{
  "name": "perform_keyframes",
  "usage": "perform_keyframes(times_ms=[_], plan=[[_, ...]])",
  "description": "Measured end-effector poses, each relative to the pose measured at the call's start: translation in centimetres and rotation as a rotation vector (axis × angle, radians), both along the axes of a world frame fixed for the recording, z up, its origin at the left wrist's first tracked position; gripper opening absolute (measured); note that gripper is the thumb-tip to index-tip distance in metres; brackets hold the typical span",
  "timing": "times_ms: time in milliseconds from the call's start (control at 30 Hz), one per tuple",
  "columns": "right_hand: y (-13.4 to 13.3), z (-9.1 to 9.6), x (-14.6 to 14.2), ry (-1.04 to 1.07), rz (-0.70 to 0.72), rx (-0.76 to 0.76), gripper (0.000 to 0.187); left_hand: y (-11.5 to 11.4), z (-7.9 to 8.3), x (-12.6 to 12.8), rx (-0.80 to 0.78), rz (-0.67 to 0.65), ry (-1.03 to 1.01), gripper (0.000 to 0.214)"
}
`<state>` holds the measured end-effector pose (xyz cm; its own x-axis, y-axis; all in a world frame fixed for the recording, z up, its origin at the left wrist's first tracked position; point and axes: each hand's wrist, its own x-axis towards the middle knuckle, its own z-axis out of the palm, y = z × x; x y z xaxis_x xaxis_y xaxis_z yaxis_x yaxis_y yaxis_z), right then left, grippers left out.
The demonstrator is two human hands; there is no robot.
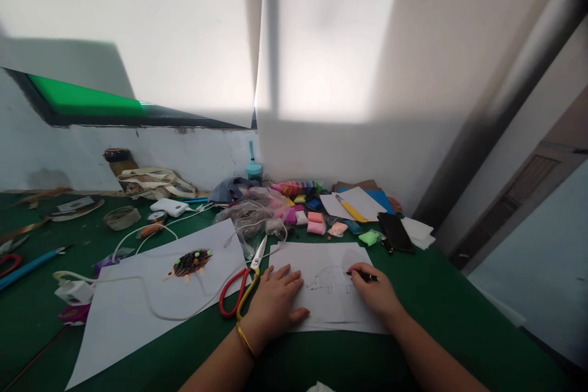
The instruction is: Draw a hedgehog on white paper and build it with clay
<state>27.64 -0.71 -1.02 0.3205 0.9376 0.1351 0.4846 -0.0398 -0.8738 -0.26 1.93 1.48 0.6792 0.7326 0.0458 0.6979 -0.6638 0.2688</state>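
My right hand [377, 293] grips a black pen [367, 275], its tip at the right end of a pencil-thin outline of an animal [328, 280] with a pointed snout. That outline is on white paper [321, 312], a small stack of sheets. Flat on the left side of the sheets lies my left hand [280, 297], fingers spread and holding nothing. Beside it are scissors [239, 300] with one red and one yellow handle, blades pointing away. A larger white sheet [133, 300] to the left carries a dark hedgehog figure [193, 262] with green and orange dots.
Behind the paper sit several clay packets [316, 223], a plastic bag [252, 211], a yellow cutter knife [353, 209] and a black phone [395, 231]. A white cable [174, 318] crosses the left sheet from a charger [73, 292]. A tape roll [122, 217] lies farther left.
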Motion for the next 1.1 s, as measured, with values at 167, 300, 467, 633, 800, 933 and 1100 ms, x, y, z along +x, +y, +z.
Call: perform_keyframes(times_ms=[167, 300, 467, 633, 800, 933, 1100], plan=[[-0.2, 0.07, 0.17, -0.001, 0.009, 0.01, 0.023, 0.07, -0.12, 0.01, 0.005, 0.001, 0.003, 0.063], [-0.22, -0.17, 0.27, -0.009, -0.001, 0.004, 0.022, 0.0, -0.18, 0.08, 0.012, 0.005, 0.004, 0.063], [0.08, -0.54, 0.23, 0.008, 0.026, 0.002, 0.022, -0.06, -0.06, 0.09, 0.019, 0.004, -0.003, 0.062], [0.28, -0.62, 0.2, -0.005, 0.041, -0.027, 0.023, -0.05, -0.03, 0.12, 0.009, 0.002, 0.007, 0.063], [0.19, -0.21, 0.14, -0.023, 0.008, -0.023, 0.024, -0.08, 0.05, 0.13, 0.002, 0.006, 0.002, 0.062], [0.04, 0.09, 0.31, 0.014, 0.004, -0.009, 0.024, 0.0, 0.18, 0.13, -0.022, 0.011, 0.013, 0.062], [-0.03, 0.14, 0.54, 0.033, -0.001, 0.017, 0.022, -0.06, 0.44, 0.17, -0.041, 0.011, 0.021, 0.063]])
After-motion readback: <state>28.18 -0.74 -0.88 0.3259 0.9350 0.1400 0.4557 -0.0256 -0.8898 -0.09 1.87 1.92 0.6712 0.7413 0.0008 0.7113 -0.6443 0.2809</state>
